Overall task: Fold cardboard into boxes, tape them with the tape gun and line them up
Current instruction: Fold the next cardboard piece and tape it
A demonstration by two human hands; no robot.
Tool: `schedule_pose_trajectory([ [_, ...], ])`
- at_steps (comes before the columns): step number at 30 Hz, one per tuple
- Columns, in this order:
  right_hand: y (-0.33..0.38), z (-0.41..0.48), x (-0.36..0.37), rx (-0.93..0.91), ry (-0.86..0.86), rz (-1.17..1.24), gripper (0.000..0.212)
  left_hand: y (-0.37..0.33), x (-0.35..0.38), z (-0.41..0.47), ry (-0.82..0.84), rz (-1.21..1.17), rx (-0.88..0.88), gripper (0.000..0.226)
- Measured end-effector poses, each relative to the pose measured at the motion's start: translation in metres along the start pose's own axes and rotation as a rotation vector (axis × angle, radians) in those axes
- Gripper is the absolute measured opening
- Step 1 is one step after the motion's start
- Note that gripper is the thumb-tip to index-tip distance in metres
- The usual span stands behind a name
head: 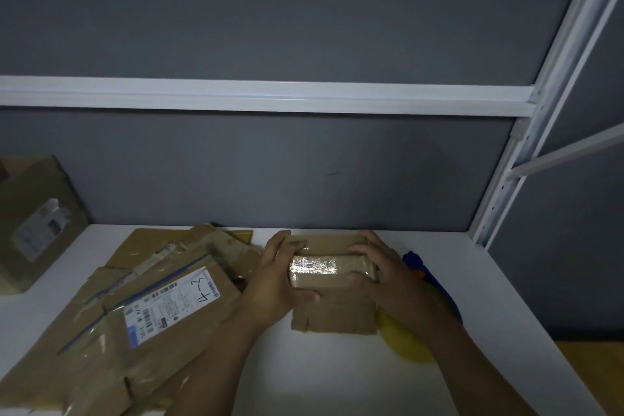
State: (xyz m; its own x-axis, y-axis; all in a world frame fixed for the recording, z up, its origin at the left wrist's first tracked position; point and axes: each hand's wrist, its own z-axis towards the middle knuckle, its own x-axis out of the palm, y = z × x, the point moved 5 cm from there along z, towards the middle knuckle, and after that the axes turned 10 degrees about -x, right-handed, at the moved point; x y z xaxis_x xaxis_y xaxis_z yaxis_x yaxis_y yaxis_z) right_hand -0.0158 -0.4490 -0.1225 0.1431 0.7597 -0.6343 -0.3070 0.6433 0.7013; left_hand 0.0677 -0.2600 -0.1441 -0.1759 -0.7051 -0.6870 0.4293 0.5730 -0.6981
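Head view shows a grey partition wall (pixel 304 27) crossed by a white rail (pixel 270 96), with a white desk (pixel 337 378) set against it. A pile of flattened cardboard (pixel 101 348) covers the left part of the desk; its top sheet carries a white shipping label (pixel 172 302) with "4-3" written by hand. Further left, at the frame's edge, stands a closed brown box (pixel 37 223) with a pale label.

Near the back of the desk, right of the pile, sits the small cardboard box (pixel 332 282) with a shiny strip of clear tape across its upper edge and loose flaps at its near side. Both hands grip it — the left hand (pixel 273 277) curled round its left end, the right hand (pixel 388 277) round its right end, fingers over the top. Just behind the right wrist lies the tape gun (pixel 407 344), blue and yellow, partly hidden.
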Motion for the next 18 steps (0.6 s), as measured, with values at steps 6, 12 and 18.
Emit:
schedule_pose_trajectory([
  [6,-0.001,-0.002,0.006,-0.017,-0.109,0.006,0.035,0.002,-0.008,-0.01,-0.111,-0.085,0.153,0.079],
  [12,-0.014,-0.01,-0.003,0.022,-0.079,-0.098,0.038,-0.015,-0.002,-0.004,0.013,0.069,0.176,0.083],
  [18,-0.023,-0.001,0.01,0.097,0.046,-0.135,0.037,-0.01,0.012,0.003,0.275,0.461,-0.062,0.101],
])
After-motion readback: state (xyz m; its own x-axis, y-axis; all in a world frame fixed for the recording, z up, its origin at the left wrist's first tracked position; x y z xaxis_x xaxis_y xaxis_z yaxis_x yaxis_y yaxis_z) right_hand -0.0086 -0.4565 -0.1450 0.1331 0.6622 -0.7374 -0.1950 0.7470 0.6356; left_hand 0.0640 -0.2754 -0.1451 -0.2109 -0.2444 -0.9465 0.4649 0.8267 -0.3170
